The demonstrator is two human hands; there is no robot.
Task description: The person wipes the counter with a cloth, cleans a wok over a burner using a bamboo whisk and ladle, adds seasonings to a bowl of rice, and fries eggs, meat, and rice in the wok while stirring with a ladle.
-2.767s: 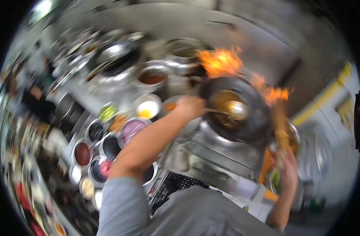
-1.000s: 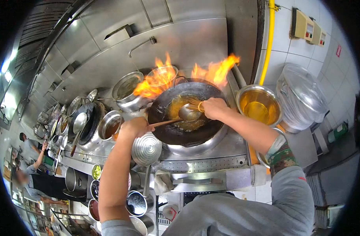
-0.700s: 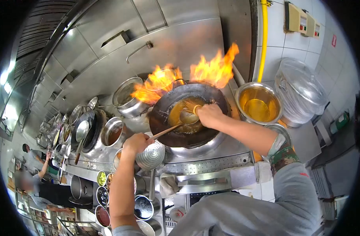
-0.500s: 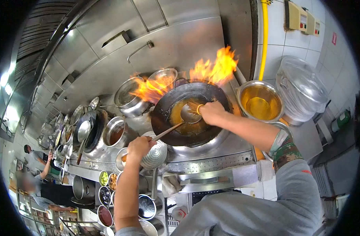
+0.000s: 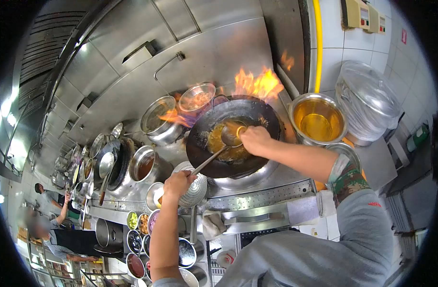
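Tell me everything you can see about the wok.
The wok is wide, round and dark, metal by its look, with a loop handle at its far rim. It sits open side up on a shiny ring. Yellowish-brown liquid pools in its bottom, and flames rise behind it. A ladle and a brush reach into it; whether they touch its surface is unclear.

Nothing legible. Red marking [image 5: 374, 204] on the right sleeve [image 5: 364, 225]: looks like lettering, too small to read. Two beige wall boxes [image 5: 353, 14], upper right: pale labels with red spots, unreadable. Small red sign [image 5: 404, 36] on the wall past them: content unresolved. Whitish round item [image 5: 224, 259], bottom centre: red mark, unreadable.
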